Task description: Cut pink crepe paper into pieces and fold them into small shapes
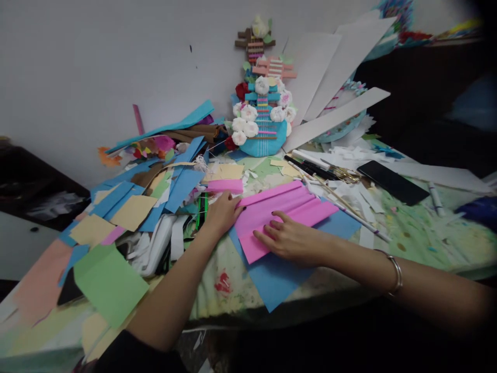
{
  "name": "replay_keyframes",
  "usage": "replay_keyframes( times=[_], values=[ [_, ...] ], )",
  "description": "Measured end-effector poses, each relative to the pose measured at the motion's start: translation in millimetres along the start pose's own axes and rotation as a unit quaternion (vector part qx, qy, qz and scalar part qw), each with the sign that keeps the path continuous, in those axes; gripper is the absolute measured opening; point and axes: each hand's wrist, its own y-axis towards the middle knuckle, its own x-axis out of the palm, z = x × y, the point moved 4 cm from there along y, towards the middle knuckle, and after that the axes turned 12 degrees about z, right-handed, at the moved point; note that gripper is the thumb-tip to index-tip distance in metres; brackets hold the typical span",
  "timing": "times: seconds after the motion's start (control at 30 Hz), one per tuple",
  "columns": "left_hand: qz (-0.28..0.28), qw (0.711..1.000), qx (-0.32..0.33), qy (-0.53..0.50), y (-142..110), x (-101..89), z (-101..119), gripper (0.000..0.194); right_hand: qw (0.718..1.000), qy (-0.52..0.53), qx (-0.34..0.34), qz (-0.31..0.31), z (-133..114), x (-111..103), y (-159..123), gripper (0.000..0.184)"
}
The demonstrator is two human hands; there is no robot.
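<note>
A pink paper sheet (285,210) with accordion folds lies on a blue sheet (279,274) on the table. My left hand (222,212) rests at the pink sheet's left edge, fingers curled down onto the corner. My right hand (289,239) lies flat on the lower part of the pink sheet, fingers stretched out and pressing it. A metal bangle (396,272) sits on my right wrist.
Piles of blue, yellow and green paper (128,207) cover the table's left. A paper-flower craft piece (262,114) stands against the wall. Pens and sticks (318,171), scissors (344,176), a black phone (392,181) and white paper strips (334,119) lie to the right.
</note>
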Motion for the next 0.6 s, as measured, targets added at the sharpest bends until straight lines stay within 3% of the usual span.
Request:
replay_keyframes(
  times=[0.2,0.4,0.6],
  values=[
    [0.032,0.999,0.002,-0.021,4,1.4,-3,0.036,0.992,0.085,0.085,-0.046,16,-7,10,0.027],
    [0.055,0.997,0.0,-0.055,8,-1.9,-10,0.034,0.979,0.148,0.085,-0.111,44,-13,22,0.021],
    [0.058,0.996,-0.008,-0.067,9,1.8,-14,0.032,0.965,0.173,0.114,-0.159,60,-3,44,0.018]
  ],
)
